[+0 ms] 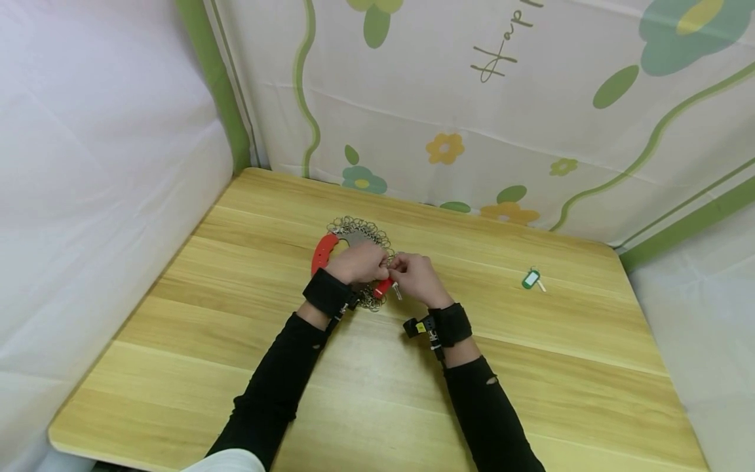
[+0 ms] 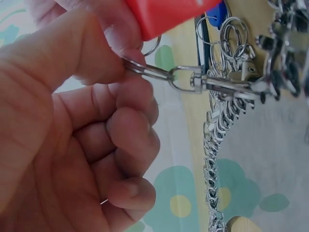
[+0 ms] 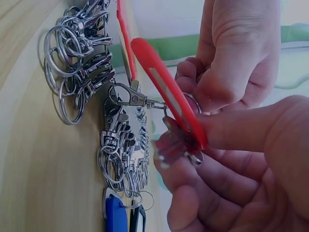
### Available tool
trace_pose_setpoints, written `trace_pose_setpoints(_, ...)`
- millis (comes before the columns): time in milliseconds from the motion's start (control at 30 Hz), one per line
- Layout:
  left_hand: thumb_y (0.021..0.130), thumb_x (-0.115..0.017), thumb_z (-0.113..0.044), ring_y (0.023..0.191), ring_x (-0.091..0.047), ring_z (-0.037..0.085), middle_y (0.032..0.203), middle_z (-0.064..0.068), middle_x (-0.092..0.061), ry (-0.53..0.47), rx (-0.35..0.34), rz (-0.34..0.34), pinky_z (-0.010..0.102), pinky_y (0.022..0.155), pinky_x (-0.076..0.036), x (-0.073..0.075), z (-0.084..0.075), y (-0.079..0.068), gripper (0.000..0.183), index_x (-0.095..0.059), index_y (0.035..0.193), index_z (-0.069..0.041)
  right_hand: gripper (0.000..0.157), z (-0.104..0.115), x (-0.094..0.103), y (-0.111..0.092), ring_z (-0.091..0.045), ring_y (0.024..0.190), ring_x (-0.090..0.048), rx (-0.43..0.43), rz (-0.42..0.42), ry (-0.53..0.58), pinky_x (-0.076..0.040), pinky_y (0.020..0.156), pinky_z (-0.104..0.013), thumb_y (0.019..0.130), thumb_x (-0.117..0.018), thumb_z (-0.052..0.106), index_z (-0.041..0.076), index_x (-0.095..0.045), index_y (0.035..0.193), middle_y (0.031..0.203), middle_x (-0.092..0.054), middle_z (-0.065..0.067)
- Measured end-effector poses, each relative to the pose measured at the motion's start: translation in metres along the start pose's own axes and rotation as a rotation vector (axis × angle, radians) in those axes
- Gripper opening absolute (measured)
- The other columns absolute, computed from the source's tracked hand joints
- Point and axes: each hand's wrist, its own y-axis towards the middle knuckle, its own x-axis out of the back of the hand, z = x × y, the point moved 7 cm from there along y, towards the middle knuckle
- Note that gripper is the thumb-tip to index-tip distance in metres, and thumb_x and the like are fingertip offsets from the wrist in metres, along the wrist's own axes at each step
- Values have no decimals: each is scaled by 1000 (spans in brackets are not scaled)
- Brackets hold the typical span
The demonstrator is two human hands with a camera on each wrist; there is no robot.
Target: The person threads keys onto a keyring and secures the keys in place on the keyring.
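A large metal ring (image 1: 354,237) with a red grip (image 1: 323,254) lies on the table, many swivel clasps (image 3: 111,125) with split rings hanging round it. My left hand (image 1: 360,263) pinches the split ring (image 2: 145,70) of one swivel clasp (image 2: 193,79) between thumb and finger. Just to its right, my right hand (image 1: 415,275) pinches a red key tag (image 3: 169,92). A silver key (image 1: 397,290) dangles from that tag, blurred in the right wrist view. Fingers hide where the tag's small ring meets the split ring, so I cannot tell if they are linked.
On the table's right side lies a green key tag (image 1: 531,278) with a key. A blue key tag (image 3: 116,212) and a black one (image 3: 137,218) hang among the clasps. Fabric walls (image 1: 413,105) with printed flowers stand behind the wooden table (image 1: 548,347).
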Motion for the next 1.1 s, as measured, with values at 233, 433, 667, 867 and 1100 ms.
trace_pose_setpoints(233,91,-57,-15,49,-41,11,58,-2,-43,36,8,1,23,51,-34,-1,0,1,25,-52,67,-13,13,-1,4,0,-13,47,-46,-33,-41,1,-36,45,-25,93,-58,11,8,-68,84,72,-64,-4)
trace_pose_setpoints(433,91,-57,-13,51,-43,12,60,-1,-46,44,9,-11,24,53,-35,-1,-3,0,24,-54,67,-13,14,1,4,0,-14,48,-48,-19,-35,-10,-37,46,-26,93,-58,10,7,-67,82,71,-63,-3)
trace_pose_setpoints(667,87,-59,-9,51,-40,12,57,-3,-45,98,1,-39,23,54,-33,0,-7,1,27,-53,61,-14,14,-1,2,0,-14,47,-48,-2,-23,1,-36,46,-26,93,-59,10,8,-67,81,70,-63,-2)
trace_pose_setpoints(867,86,-63,-11,53,-41,12,59,-2,-45,170,6,-33,23,55,-33,-3,-9,3,30,-51,58,-14,13,-1,2,0,-14,48,-49,-30,-39,3,-37,46,-25,93,-60,12,9,-67,82,71,-64,-1)
trace_pose_setpoints(1100,86,-65,-13,52,-40,12,59,-2,-44,151,17,-60,23,54,-32,-2,-6,3,32,-50,57,-14,12,4,-1,1,-14,55,-55,-12,-36,-43,-43,52,-26,93,-60,9,6,-67,84,75,-64,-3)
